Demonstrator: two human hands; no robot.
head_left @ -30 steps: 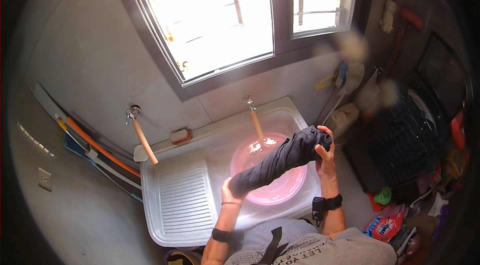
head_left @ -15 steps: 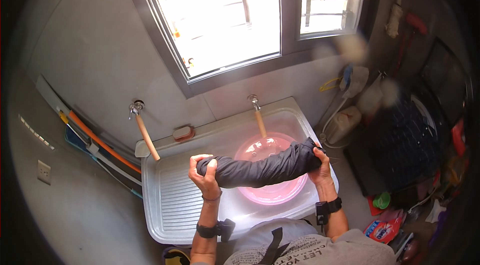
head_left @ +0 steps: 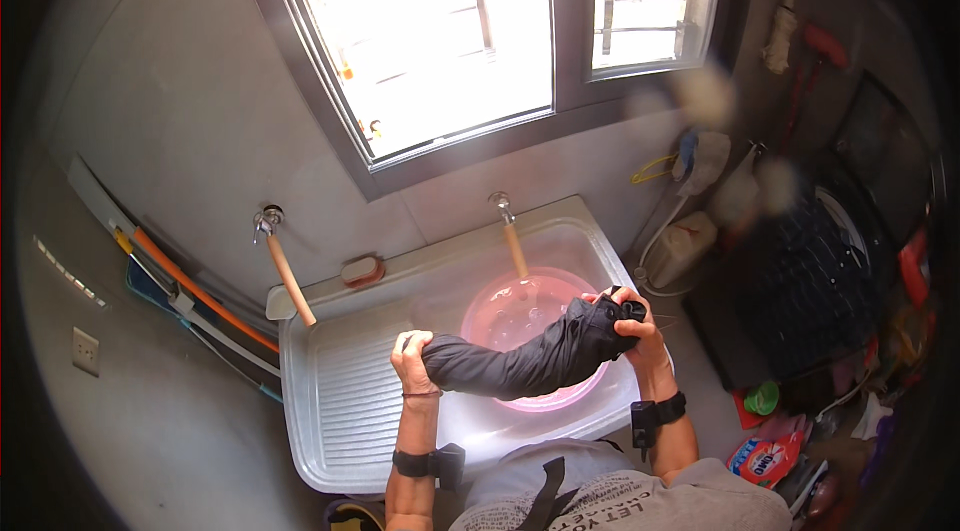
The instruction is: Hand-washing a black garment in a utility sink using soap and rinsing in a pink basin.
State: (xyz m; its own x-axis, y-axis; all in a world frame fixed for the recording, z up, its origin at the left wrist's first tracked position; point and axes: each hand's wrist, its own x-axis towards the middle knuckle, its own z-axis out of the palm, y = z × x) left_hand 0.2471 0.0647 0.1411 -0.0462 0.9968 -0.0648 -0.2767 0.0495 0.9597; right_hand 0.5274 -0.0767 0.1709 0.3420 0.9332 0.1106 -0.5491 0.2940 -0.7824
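A dark grey garment (head_left: 510, 368), twisted into a thick roll, is stretched between my two hands and sags in the middle. My left hand (head_left: 412, 361) is closed around its left end. At the right end my right hand (head_left: 635, 323) grips the bunched cloth, which sits higher than the left end. Below the roll, a pink basin (head_left: 490, 316) of water stands in the right part of the washing sink (head_left: 340, 431); the cloth hides part of its near side. The garment's exact kind cannot be made out.
The sink's ribbed washboard (head_left: 350, 381) lies left of the basin. Two taps with hoses, a left hose (head_left: 290, 279) and a right hose (head_left: 516, 251), hang over the sink. A soap dish (head_left: 362, 272) sits on the back ledge. Dark clothes (head_left: 800, 281) lie on the right.
The roll has sunk and bends more in the middle. My right hand has turned and shifted slightly left; my left hand has moved a little right and down.
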